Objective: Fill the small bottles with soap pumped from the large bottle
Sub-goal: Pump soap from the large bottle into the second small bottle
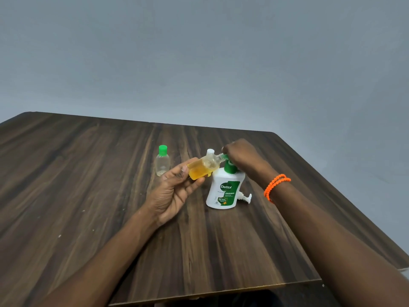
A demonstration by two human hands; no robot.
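On the wooden table: a white Dettol pump bottle [224, 191] stands upright near the middle, label toward the camera, green pump head at the top.
Table surface: dark wood-grain tabletop [88, 196], far edge against a plain grey wall.
Bottle in hand: small clear bottle [203, 167] held off the table, just left of the pump head, holding amber soap to well over half its volume.
Orientation: its long axis lies close to horizontal, base toward the left and slightly lower, neck toward the right and slightly raised, mouth meeting the pump spout.
Left hand: left hand [177, 191] grips the small bottle's base end, thumb over the near side and fingers curled beneath it.
Right hand: right hand [240, 155] rests on the pump head from above with fingers bent over it; the fingertips are hidden, so how tightly it holds cannot be told.
Wrist: orange beaded bracelet [276, 186] on the right wrist.
Second small bottle: green-capped clear bottle [163, 161] stands upright to the left, well apart from the pump, apparently almost empty.
Other items: a white cap [210, 151] behind the held bottle; a white pump piece [246, 197] lying just beside the large bottle's base.
Step judged: pumping soap into the held bottle.
Recommended practice: keep the mouth seated on the spout, press in short full strokes, and raise the neck as the level climbs.
Risk: with the bottle this flat and this full, soap could run back out at the mouth.
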